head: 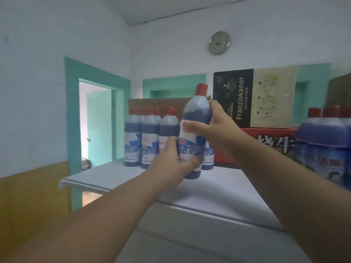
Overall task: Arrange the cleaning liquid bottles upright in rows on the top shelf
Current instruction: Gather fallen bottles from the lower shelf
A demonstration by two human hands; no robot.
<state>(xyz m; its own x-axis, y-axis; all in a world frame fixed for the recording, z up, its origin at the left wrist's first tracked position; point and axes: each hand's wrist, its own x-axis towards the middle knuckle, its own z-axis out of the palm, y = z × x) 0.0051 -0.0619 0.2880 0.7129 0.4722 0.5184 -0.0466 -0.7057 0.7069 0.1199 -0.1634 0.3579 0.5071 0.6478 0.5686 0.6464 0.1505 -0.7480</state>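
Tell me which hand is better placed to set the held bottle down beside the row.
Left, probably. The left hand grips the held bottle low, nearest the standing bottles; the right hand holds it higher.

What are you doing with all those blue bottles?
A person is putting cleaning bottles up on a white shelf. Both hands hold one blue bottle with a red cap: the left hand grips it low down, the right hand grips it higher up. It is slightly tilted, just in front of a group of bottles already standing upright near the shelf's back. More bottles show blurred at the right.
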